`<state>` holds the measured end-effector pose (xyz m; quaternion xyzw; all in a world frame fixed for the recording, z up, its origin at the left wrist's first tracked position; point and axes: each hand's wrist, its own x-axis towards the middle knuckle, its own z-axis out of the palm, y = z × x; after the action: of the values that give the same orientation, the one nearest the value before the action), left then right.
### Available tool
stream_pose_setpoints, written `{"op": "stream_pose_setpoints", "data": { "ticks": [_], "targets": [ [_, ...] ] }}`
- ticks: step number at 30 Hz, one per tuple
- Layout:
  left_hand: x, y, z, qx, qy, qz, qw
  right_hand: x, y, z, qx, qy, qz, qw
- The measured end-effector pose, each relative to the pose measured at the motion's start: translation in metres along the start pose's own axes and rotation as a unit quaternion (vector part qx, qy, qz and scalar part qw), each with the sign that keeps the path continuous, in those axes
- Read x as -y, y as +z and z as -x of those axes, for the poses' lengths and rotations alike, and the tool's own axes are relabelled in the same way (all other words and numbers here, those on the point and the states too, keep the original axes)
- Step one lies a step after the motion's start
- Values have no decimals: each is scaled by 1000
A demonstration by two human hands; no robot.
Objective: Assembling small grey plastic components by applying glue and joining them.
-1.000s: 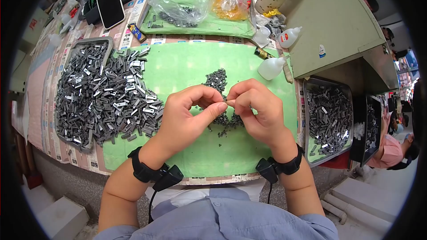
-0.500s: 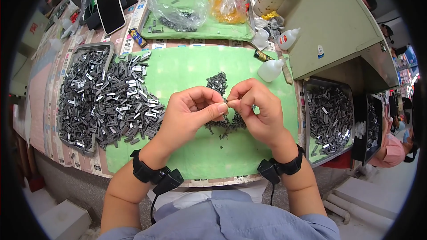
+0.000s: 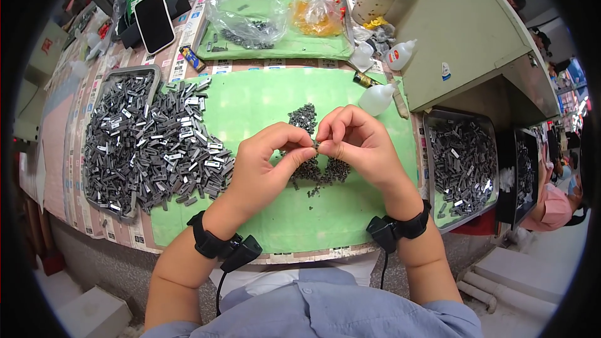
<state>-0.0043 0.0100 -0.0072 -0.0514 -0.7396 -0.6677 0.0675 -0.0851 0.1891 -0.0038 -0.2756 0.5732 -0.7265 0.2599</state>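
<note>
My left hand (image 3: 266,159) and my right hand (image 3: 360,147) meet above the middle of the green mat (image 3: 269,225). Thumb and forefinger of each are pinched together, fingertips nearly touching. What they pinch is too small and too covered to name. Under and around them lies a pile of tiny dark parts (image 3: 303,117), partly hidden by the hands. Left of my left hand, a large heap of small dark grey oblong pieces (image 3: 188,144), some with silvery faces, spreads onto the mat from a grey tray (image 3: 154,78).
Behind the mat stands a green-lined tray (image 3: 275,55) with clear and orange-filled plastic bags. A phone (image 3: 154,23) leans at the far left. Squeeze bottles (image 3: 377,99), a beige metal cabinet (image 3: 460,44) and another tray of oblong pieces (image 3: 432,119) are at right. A person in pink (image 3: 551,203) sits beyond.
My right hand has turned slightly, its thumb now stretched toward the left fingertips. Both hands remain pinched together over the pile. The whole view has shifted a little.
</note>
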Motion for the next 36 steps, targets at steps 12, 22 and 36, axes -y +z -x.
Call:
{"op": "stream_pose_setpoints", "data": {
  "ticks": [12, 22, 36],
  "targets": [
    [1, 3, -4, -14, 201, -159, 966, 3, -3, 2, 35, 10, 9, 999],
    [-1, 6, -2, -34, 202, -140, 969, 3, 4, 2, 18, -27, 25, 999],
    [3, 10, 0, -73, 187, -98, 975, 1, 11, 6, -27, -152, 145, 977]
  ]
}}
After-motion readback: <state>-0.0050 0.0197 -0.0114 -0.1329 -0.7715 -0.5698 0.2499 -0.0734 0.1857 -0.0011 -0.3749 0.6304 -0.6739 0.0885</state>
